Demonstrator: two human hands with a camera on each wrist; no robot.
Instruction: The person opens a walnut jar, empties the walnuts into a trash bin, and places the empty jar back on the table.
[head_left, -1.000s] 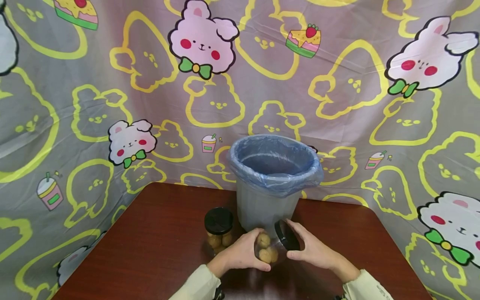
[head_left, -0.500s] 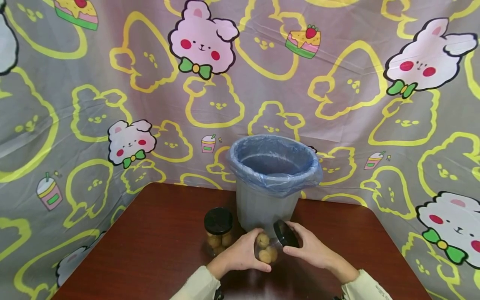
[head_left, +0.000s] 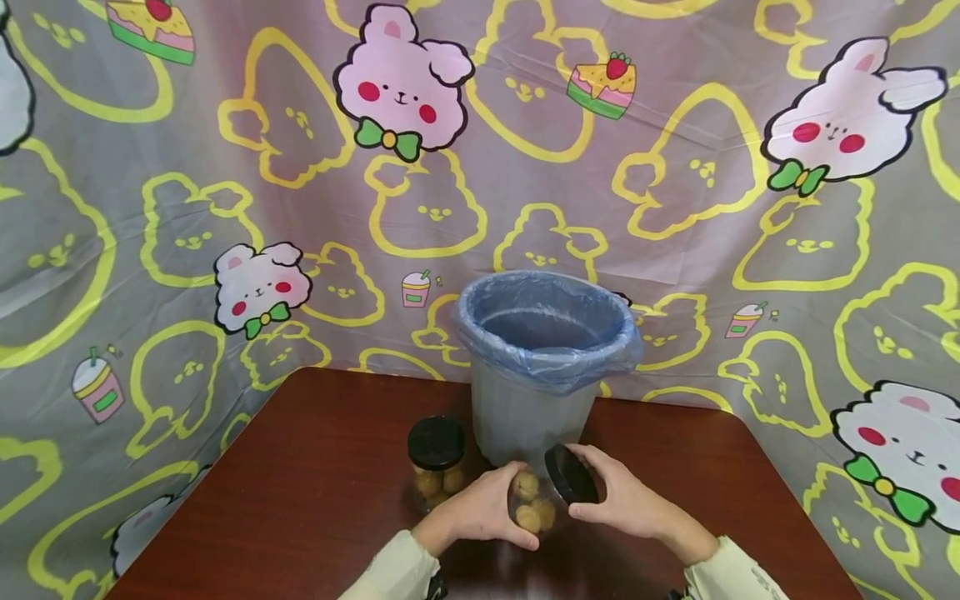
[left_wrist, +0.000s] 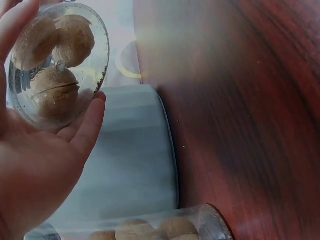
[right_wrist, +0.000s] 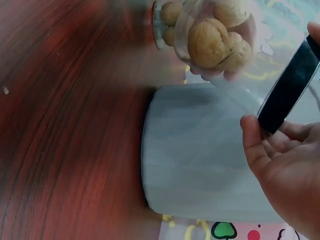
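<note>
In the head view a clear jar with walnuts inside is held tilted above the table, its black lid toward the right. My left hand grips the jar around its base end, fingers and thumb on opposite sides. At the other end, my right hand holds the lid between thumb and fingers. The lid sits at the jar's mouth in the right wrist view; whether it is loose I cannot tell. Walnuts show through the jar's bottom in the left wrist view.
A second jar of walnuts with a black lid stands upright left of my left hand. Behind both hands is a grey bin lined with a blue bag. The dark wooden table meets a patterned cloth.
My right hand has turned slightly on the lid, its thumb shifting a little leftward. The left hand keeps its grip, and the jar stays nearly in place.
</note>
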